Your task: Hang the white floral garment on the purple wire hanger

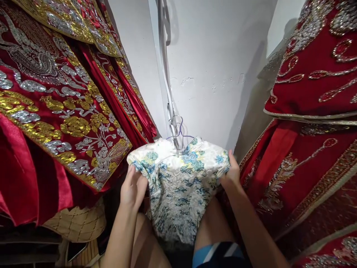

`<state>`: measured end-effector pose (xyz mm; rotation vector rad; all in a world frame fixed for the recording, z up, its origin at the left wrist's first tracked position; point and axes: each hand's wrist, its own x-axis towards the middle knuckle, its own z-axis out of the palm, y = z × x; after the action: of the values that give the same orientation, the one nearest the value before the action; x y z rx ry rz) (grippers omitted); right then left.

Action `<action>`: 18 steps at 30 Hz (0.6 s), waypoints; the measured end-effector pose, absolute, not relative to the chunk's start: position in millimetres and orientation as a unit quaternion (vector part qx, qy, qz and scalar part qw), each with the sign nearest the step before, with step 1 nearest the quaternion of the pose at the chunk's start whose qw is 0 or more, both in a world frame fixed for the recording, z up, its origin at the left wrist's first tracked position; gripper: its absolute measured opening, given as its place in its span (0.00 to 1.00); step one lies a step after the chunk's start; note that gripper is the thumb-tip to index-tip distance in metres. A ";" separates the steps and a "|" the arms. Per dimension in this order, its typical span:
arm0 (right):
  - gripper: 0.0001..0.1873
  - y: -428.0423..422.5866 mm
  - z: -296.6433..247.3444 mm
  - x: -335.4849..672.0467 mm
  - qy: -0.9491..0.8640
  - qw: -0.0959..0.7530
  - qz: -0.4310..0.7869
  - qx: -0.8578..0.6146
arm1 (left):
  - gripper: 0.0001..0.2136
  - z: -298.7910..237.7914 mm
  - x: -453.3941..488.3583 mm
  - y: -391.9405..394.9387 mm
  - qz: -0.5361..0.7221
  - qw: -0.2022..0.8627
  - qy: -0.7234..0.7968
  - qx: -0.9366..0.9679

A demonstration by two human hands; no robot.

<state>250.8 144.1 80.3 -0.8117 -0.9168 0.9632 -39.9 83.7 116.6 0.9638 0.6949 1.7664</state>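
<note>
A white short-sleeved floral dress [181, 182] with blue, green and yellow flowers hangs on a purple hanger [180, 128] in front of me. Its neckline is at the top and its lower part drops between my legs. My left hand [134, 188] is closed on the edge of the left sleeve, thumb on top. At the opposite sleeve, my right hand [232, 173] grips the cloth with its thumb upward; its other fingers are mostly behind the fabric. The dress is stretched sideways between both hands.
Red gowns with gold and silver embroidery [75, 126] hang close on the left. Beaded red gowns [312, 93] hang on the right. A metal rack [164, 63] stands before the white wall [212, 48]. A tan quilted item [80, 221] sits low at left.
</note>
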 end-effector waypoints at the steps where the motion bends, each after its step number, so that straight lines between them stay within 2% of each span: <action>1: 0.37 142.1 87.2 255.8 -0.396 0.730 0.429 -0.356 | 0.25 125.7 -39.2 87.1 0.714 0.476 0.295 0.419; 4: 0.37 125.4 100.4 266.4 -0.364 0.756 0.426 -0.339 | 0.37 137.4 -39.2 99.2 0.680 0.394 0.346 0.514; 6: 0.35 105.9 98.2 269.2 -0.321 0.771 0.430 -0.343 | 0.46 130.5 -38.5 105.7 0.665 0.279 0.394 0.570; 8: 0.34 82.0 87.0 269.1 -0.292 0.770 0.430 -0.370 | 0.50 115.6 -36.1 109.2 0.645 0.152 0.450 0.599; 11: 0.35 42.8 63.5 265.2 -0.331 0.737 0.408 -0.424 | 0.48 90.3 -29.6 109.9 0.592 0.008 0.533 0.605; 13: 0.35 17.3 51.2 259.8 -0.354 0.722 0.402 -0.437 | 0.45 77.4 -23.3 110.2 0.526 -0.044 0.560 0.639; 16: 0.32 -14.9 44.5 245.2 -0.399 0.695 0.405 -0.439 | 0.41 66.5 -10.4 114.0 0.421 -0.051 0.543 0.725; 18: 0.32 -28.7 46.4 228.5 -0.474 0.662 0.407 -0.415 | 0.40 63.6 -1.0 118.0 0.397 -0.033 0.527 0.751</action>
<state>228.5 -28.7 46.4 -0.9389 -1.0713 0.9204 -1.0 118.0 63.6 2.4096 1.6907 1.2743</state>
